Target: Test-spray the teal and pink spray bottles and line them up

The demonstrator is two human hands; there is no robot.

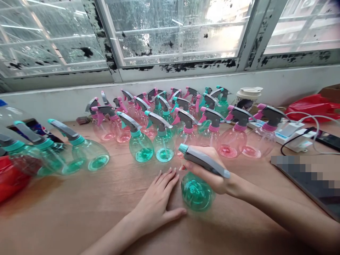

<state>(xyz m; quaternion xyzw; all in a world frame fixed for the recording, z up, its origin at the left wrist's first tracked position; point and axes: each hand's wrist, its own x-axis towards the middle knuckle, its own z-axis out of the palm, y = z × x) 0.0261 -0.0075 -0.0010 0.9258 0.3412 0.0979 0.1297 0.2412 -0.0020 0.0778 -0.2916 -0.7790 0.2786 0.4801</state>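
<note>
My right hand (212, 164) is wrapped round the neck of a green spray bottle (198, 193) with a grey and teal trigger head. The bottle's base sits at or just above the tabletop; I cannot tell which. Flat on the wood beside it lies my left hand (159, 200), fingers spread and holding nothing. Just beyond the hands stand two green spray bottles (164, 148) and a row of pink spray bottles (232, 141). Farther left, several more green spray bottles (91, 154) are lined up.
Many pink and green bottles crowd the back by the window wall. A lidded cup (248, 97) stands behind them. To the right are a power strip (293, 136) with cables, a dark flat device (305, 187) and a red bag (310, 108). Another red bag (10, 179) is at left.
</note>
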